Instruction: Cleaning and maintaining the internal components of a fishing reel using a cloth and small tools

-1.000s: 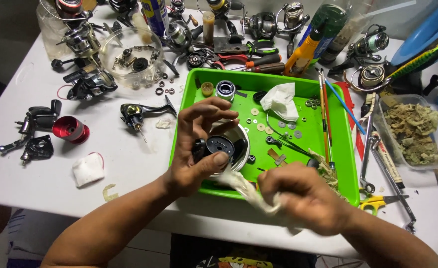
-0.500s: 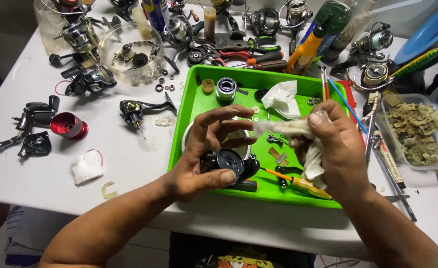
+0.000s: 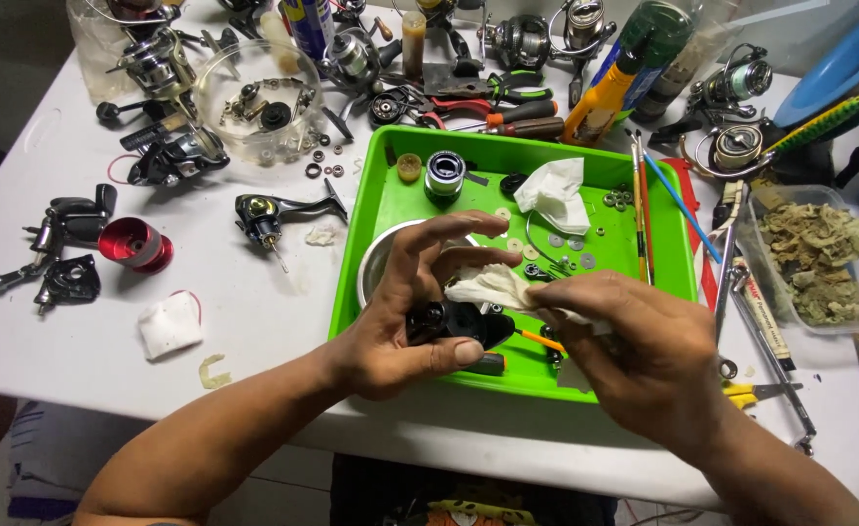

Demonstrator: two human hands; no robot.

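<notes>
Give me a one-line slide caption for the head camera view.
Left hand grips a black reel part while right hand presses a white tissue to it above a green tray.

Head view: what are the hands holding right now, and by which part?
The left hand grips a black reel part by its lower body, thumb underneath. The right hand pinches a white tissue by one end against that part.

Tray bright green. Reel part in hand glossy black. Wiping tissue off-white, same as crumpled tissue in tray. Bench white. Spool red with silver band. Bottle yellow-orange. Pliers red-handled. Washers silver-grey. Debris tub holds tan scraps.
</notes>
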